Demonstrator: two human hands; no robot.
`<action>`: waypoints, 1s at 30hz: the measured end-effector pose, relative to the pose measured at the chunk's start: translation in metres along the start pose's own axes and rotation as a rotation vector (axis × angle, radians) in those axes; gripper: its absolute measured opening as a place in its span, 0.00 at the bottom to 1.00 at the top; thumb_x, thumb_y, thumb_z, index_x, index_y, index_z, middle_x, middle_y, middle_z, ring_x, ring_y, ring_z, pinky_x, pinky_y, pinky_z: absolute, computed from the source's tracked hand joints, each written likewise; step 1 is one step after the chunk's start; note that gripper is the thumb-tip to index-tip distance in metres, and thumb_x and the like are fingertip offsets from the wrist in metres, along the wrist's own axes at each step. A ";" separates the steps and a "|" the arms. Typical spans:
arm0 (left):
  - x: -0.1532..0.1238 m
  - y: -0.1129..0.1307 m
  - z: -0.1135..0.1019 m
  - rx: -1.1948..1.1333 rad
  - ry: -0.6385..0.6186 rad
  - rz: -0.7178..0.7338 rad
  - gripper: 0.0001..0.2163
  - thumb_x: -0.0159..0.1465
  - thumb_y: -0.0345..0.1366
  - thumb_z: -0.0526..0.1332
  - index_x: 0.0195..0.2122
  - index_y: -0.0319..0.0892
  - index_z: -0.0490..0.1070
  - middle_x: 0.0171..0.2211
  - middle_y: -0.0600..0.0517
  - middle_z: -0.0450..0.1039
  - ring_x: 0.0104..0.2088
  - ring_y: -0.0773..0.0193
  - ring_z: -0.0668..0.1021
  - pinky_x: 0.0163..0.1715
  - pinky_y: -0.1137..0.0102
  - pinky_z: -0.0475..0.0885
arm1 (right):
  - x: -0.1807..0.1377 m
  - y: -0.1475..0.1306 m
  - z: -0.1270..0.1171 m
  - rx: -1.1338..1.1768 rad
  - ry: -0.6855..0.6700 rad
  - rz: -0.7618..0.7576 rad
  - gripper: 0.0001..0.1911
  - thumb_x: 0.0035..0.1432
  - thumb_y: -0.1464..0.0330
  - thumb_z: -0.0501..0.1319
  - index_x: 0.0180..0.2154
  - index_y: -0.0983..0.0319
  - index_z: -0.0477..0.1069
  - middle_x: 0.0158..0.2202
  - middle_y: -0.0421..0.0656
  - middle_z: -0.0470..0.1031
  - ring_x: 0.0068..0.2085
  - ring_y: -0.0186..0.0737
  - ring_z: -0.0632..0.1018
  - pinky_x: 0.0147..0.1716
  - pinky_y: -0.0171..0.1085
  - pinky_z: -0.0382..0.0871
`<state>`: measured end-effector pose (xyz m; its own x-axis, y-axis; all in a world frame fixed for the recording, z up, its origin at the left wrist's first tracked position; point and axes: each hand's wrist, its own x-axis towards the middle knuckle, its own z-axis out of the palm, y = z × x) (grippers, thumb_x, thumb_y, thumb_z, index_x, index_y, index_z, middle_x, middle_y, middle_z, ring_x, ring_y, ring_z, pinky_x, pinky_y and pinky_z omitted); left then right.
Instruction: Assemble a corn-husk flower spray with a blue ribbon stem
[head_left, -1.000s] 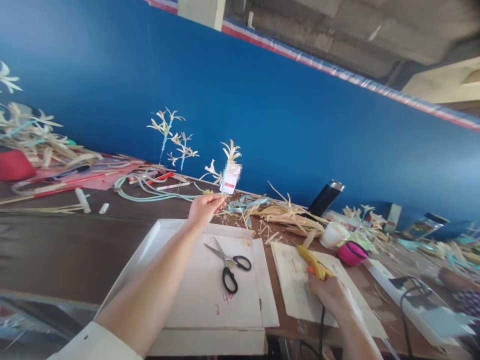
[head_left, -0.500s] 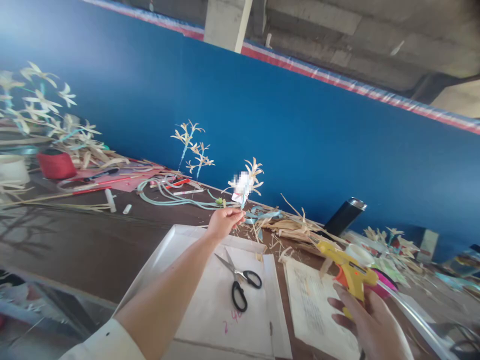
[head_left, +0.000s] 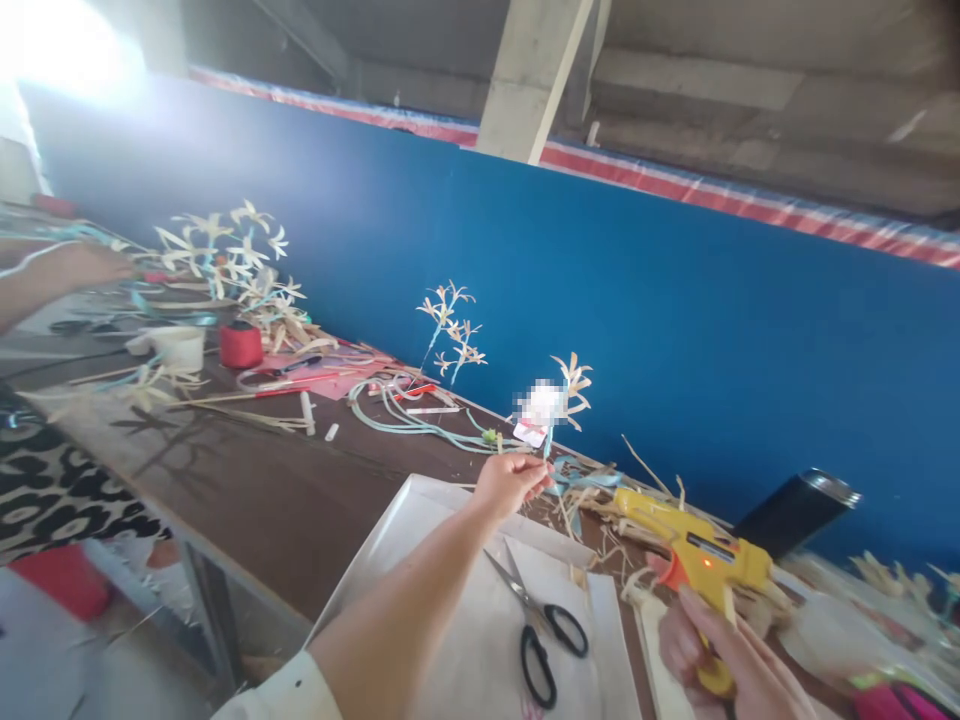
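Between the fingertips of my left hand (head_left: 517, 480) is the stem of an artificial flower (head_left: 574, 385), held upright with its pale curled petals above the hand. Part of that flower is blurred out. My right hand (head_left: 724, 650) is wrapped round the handle of a yellow glue gun (head_left: 709, 550). Its small orange light is lit and its nozzle points left, toward my left hand. Below my left hand, black-handled scissors (head_left: 536, 620) lie partly spread on a white cardboard tray (head_left: 442, 600).
More artificial flowers (head_left: 450, 330) stand against the blue partition (head_left: 600, 270). A black flask (head_left: 799, 510) leans at the right. Pale blue tubing (head_left: 390, 415), a red spool (head_left: 240, 345) and a white cup (head_left: 180, 350) lie to the left. Another person's arm (head_left: 60, 280) reaches in at far left.
The view has swung left, bringing in another person's arm. My right hand has brought the glue gun closer to the flower. My left hand still holds the flower's stem.
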<state>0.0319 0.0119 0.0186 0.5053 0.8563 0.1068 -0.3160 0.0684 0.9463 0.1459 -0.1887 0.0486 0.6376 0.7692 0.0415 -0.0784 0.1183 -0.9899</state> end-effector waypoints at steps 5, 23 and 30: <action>0.001 -0.003 -0.001 -0.018 -0.041 0.033 0.13 0.54 0.42 0.63 0.33 0.36 0.76 0.26 0.49 0.75 0.22 0.71 0.69 0.25 0.74 0.63 | 0.000 -0.003 0.030 0.048 -0.010 -0.002 0.16 0.47 0.60 0.66 0.21 0.61 0.62 0.19 0.36 0.56 0.22 0.31 0.61 0.18 0.30 0.57; 0.006 -0.011 -0.001 0.035 -0.070 0.090 0.14 0.54 0.43 0.61 0.33 0.37 0.76 0.27 0.48 0.75 0.24 0.69 0.69 0.24 0.74 0.62 | 0.001 0.000 0.063 -0.451 0.076 -0.298 0.24 0.57 0.49 0.53 0.19 0.59 0.58 0.17 0.37 0.60 0.23 0.34 0.63 0.27 0.34 0.59; 0.004 -0.009 -0.001 0.025 -0.080 0.085 0.16 0.53 0.45 0.61 0.34 0.36 0.76 0.26 0.48 0.75 0.22 0.70 0.68 0.24 0.74 0.62 | 0.001 0.000 0.063 -0.559 0.085 -0.346 0.22 0.57 0.49 0.52 0.22 0.58 0.60 0.17 0.37 0.61 0.23 0.36 0.65 0.26 0.34 0.60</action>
<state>0.0361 0.0156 0.0103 0.5401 0.8149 0.2103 -0.3409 -0.0166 0.9400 0.0983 -0.1480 0.0575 0.6148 0.6901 0.3817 0.5365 -0.0113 -0.8438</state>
